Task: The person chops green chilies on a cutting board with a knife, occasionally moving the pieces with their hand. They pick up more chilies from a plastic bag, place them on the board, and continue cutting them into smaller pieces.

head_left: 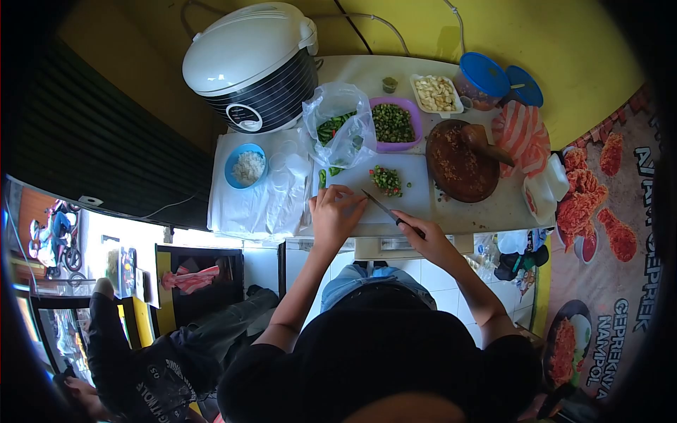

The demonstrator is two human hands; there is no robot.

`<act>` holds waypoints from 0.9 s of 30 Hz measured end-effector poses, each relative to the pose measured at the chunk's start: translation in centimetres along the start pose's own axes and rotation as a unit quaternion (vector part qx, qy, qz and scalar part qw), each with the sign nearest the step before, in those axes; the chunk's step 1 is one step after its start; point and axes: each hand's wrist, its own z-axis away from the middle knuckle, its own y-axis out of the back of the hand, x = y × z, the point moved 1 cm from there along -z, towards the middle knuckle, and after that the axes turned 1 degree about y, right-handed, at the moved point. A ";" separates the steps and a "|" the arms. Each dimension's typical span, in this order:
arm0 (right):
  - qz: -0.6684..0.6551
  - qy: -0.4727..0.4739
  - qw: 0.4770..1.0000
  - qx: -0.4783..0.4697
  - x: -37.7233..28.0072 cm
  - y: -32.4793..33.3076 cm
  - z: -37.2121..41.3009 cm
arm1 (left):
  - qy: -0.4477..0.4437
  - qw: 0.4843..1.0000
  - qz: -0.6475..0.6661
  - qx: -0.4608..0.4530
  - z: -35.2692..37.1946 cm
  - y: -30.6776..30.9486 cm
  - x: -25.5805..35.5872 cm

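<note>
My right hand [425,237] grips a kitchen knife [381,206] by its dark handle, the blade pointing up and left over the white cutting board [416,204]. Close to the knife tip, my left hand [336,211] is bent over the board's lower left, fingers drawn together; what they hold, if anything, is hidden. A pile of chopped green and red chilies [386,181] lies beyond the blade. Whole green chilies [322,178] rest just above my left hand. More chilies fill a clear plastic bag [345,106], and cut green pieces fill a purple container [417,127].
A stone mortar [451,180] with a wooden pestle [486,144] stands right of the board. Behind are a tray of peeled garlic [436,94] and a blue-lidded tub [485,74]. At left are a rice cooker [254,63] and a blue bowl [233,176]. Another person [162,366] sits lower left.
</note>
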 end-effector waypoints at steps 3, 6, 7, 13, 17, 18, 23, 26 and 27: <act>0.000 -0.028 1.000 -0.007 -0.7 -0.1 0.2 | 0.007 1.000 0.007 0.005 0.1 -0.1 -0.1; 0.004 -0.008 1.000 0.006 -0.4 -0.4 0.3 | 0.019 1.000 0.008 0.011 0.2 -0.1 0.0; 0.011 0.003 1.000 0.011 -0.3 -0.5 0.3 | 0.026 1.000 0.007 0.013 0.2 -0.1 0.0; 0.040 0.041 0.998 0.029 0.5 -1.6 0.0 | 0.029 0.999 0.001 0.017 0.2 -0.1 0.1; 0.063 0.062 0.995 0.045 1.0 -1.7 0.1 | 0.034 0.999 -0.002 0.019 0.2 0.2 0.3; 0.078 0.068 0.993 0.051 1.1 -1.5 0.2 | 0.035 0.999 -0.004 0.018 0.3 0.2 0.3; 0.143 0.092 0.983 0.064 0.5 -1.0 1.0 | 0.035 0.999 -0.011 0.021 0.5 0.7 -0.3; 0.205 0.092 0.972 0.064 0.1 -0.4 1.4 | 0.047 0.999 -0.016 0.015 0.4 1.1 -0.2; 0.212 0.096 0.970 0.069 0.3 -0.3 1.4 | 0.045 0.999 -0.015 0.018 0.5 1.2 -0.3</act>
